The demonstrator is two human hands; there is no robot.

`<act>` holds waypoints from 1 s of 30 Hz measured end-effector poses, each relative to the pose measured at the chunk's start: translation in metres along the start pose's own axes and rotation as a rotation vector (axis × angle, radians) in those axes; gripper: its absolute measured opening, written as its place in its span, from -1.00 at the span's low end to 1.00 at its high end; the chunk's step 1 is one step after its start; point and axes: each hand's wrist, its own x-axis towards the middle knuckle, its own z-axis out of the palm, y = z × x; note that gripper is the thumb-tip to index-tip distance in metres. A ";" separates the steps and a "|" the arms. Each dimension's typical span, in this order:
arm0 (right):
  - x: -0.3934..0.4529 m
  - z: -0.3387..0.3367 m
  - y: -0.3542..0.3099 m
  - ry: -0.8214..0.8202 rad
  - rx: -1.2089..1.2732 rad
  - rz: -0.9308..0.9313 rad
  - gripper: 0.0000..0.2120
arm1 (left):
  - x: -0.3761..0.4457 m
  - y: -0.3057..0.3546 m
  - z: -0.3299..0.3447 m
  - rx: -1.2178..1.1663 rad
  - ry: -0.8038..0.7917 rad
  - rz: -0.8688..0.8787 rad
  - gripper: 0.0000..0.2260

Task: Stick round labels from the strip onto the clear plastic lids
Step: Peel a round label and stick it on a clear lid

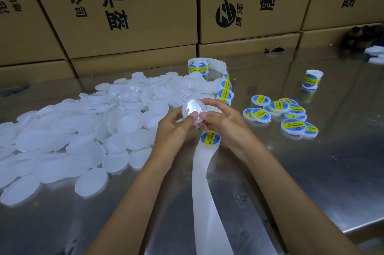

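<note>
Backing strip [204,192] cut off below, partly hidden behind fingers [209,118]

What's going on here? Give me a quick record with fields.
surface: metal table
left hand: holds bare lid
right hand: fingers on the same lid
label strip: runs from roll under the hands
next label: on strip, below hands
unlabelled lids: heap, left
labelled lids: group, right
spare roll: far right
</note>
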 end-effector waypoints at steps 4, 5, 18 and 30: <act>0.002 -0.009 -0.004 0.088 -0.250 -0.111 -0.73 | -0.002 0.003 -0.001 -0.232 -0.046 -0.085 -0.79; 0.004 -0.014 -0.003 0.150 -0.364 -0.141 -0.75 | -0.002 0.004 -0.001 -0.247 -0.047 -0.098 -0.80; 0.003 -0.030 0.006 -0.102 -1.103 -0.019 -0.63 | 0.006 -0.003 -0.001 -0.371 -0.013 -0.273 -0.63; 0.003 -0.021 0.006 -0.116 -0.940 -0.038 -0.80 | 0.009 -0.007 -0.005 -0.423 -0.016 -0.227 -0.76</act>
